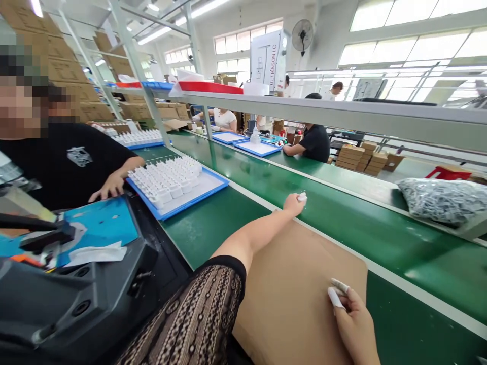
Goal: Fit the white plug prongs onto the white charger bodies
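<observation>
My left hand reaches far out over the green belt, its fingers curled together. Something white shows at its fingertips; whether it is a finger covering or a small held part I cannot tell. Closer in, my right hand hovers above or rests on a brown cardboard sheet. White wrapping covers its thumb and a pale wrap is on a fingertip. These fingers are a little apart, with nothing visible between them. The cardboard lies on the green work surface beside the pale strip edging the belt.
To the left, a blue-rimmed tray holds rows of white plastic parts. A co-worker's hand rests near a dark machine. A clear bag of grey parts lies at right. An overhead shelf spans the belt.
</observation>
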`<state>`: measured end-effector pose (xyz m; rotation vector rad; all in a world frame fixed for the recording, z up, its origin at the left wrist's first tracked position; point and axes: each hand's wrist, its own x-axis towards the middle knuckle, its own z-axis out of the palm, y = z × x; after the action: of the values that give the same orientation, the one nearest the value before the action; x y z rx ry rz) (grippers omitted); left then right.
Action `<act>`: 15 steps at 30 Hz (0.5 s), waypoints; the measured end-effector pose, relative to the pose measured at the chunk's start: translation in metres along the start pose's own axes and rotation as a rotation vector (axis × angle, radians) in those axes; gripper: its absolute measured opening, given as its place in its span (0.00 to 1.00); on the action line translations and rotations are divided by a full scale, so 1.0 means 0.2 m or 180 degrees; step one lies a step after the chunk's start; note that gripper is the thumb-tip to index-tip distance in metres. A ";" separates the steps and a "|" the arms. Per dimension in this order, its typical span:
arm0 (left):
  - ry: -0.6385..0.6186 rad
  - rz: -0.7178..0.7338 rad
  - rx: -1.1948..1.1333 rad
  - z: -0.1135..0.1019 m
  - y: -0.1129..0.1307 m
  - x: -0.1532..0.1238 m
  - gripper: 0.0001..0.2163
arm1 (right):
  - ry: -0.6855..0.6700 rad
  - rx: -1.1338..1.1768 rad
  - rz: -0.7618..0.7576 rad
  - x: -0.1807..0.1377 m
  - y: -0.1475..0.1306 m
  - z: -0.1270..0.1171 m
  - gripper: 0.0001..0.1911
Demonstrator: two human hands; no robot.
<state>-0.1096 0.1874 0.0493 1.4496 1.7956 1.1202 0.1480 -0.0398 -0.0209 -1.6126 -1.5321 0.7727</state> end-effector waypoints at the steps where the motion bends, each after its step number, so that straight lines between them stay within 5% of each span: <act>1: 0.0169 -0.0035 0.0094 -0.01 -0.02 0.04 0.13 | -0.0006 0.0020 -0.0008 0.00 -0.01 0.00 0.33; 6: 0.0490 -0.0344 0.0477 -0.06 -0.14 0.14 0.13 | -0.0041 0.0049 0.0088 -0.02 -0.04 -0.01 0.36; 10: 0.0947 -0.0394 0.0706 -0.09 -0.17 0.11 0.31 | -0.0123 0.0001 0.0158 -0.03 -0.05 -0.01 0.37; 13: 0.1307 0.0094 0.0821 -0.05 -0.14 -0.01 0.38 | -0.0121 0.0006 0.0117 -0.02 -0.04 -0.01 0.36; 15: 0.1146 0.0839 0.0824 0.02 -0.10 -0.12 0.36 | -0.0089 0.0041 0.0107 0.00 -0.03 -0.01 0.34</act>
<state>-0.1099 0.1642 0.0273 1.7653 2.1024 1.3936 0.1460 -0.0411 -0.0141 -1.6282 -1.5199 0.8251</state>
